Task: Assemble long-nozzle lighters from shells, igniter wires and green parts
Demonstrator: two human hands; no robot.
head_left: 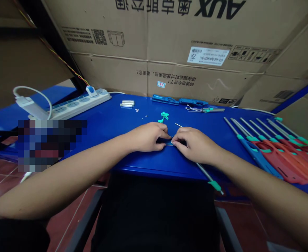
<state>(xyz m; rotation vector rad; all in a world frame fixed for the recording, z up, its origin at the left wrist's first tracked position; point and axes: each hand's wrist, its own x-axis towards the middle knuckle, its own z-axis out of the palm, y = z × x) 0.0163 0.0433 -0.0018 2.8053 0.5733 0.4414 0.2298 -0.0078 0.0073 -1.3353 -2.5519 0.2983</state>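
My left hand (pixel 154 135) and my right hand (pixel 194 142) meet over the blue tabletop. Their fingers close on a small blue part (pixel 168 143) lying low at the table, mostly hidden by the fingertips. Something small and whitish shows at my right fingertips, too small to name. A thin metal rod (pixel 203 171) with green tape near its end emerges from below my right hand and sticks out past the table's front edge. Just beyond my left hand lies a clump of green tape pieces (pixel 164 116).
Several long-nosed lighter-like tools (pixel 282 154) with metal tubes lie at the right. Blue shell halves (pixel 166 100), wired metal rods (pixel 209 110) and batteries (pixel 127 103) lie at the back. A power strip (pixel 72 105) sits left; a cardboard box (pixel 133 42) stands behind.
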